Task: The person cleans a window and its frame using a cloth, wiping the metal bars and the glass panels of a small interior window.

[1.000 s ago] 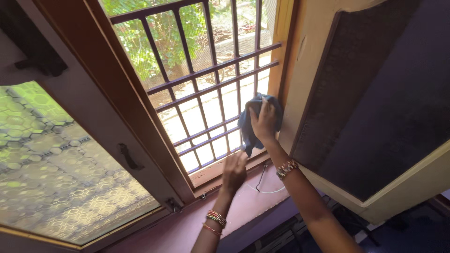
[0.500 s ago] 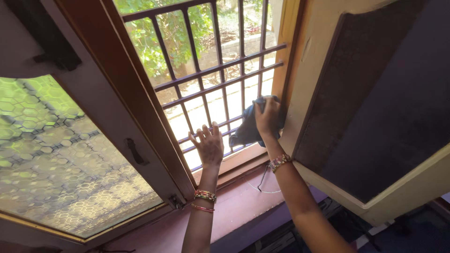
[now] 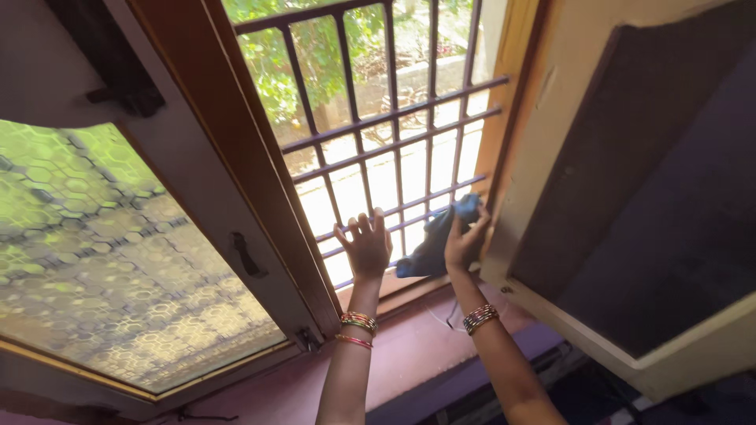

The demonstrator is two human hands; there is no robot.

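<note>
At the window grille (image 3: 394,134), the right hand (image 3: 463,242) gripped a blue cloth (image 3: 438,240); the left hand (image 3: 365,246) lay open, fingers spread, against the bars.

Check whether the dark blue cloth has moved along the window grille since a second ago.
Yes. The dark blue cloth, held by the right hand, has gone down the metal window grille, from beside the upper pair of crossbars to the lowest crossbars near the sill.

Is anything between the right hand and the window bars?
Yes, the blue cloth. The right hand presses it against the lower bars near the frame. The left hand lies bare on the bars, nothing between.
</note>
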